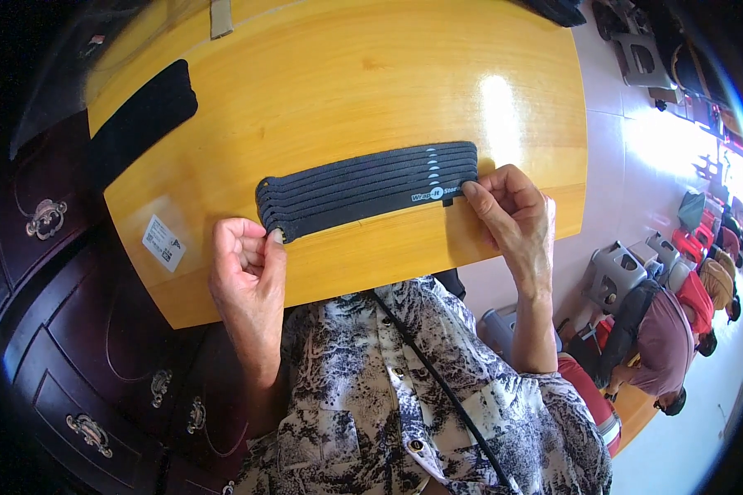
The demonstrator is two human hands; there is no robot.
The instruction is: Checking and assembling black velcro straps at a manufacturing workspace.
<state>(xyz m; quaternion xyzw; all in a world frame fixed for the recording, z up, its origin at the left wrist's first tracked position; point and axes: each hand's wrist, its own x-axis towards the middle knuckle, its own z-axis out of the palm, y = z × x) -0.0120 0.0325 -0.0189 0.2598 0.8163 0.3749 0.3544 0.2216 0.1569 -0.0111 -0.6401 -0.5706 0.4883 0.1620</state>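
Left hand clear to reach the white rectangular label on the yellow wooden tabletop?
Probably yes: only bare tabletop shows between label and left hand, though its fingers would likely have to leave the overlapping black fabric straps first.

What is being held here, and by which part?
The overlapping black straps: the left hand pinches the nearest strap at its left end, the right hand at its right.

From afar, I see a smooth wooden tabletop [338, 91] with a glossy sheen; the black straps [363, 183] look like matt cloth, the white label [164, 243] papery, the shiny drawer handles [88, 435] metal.
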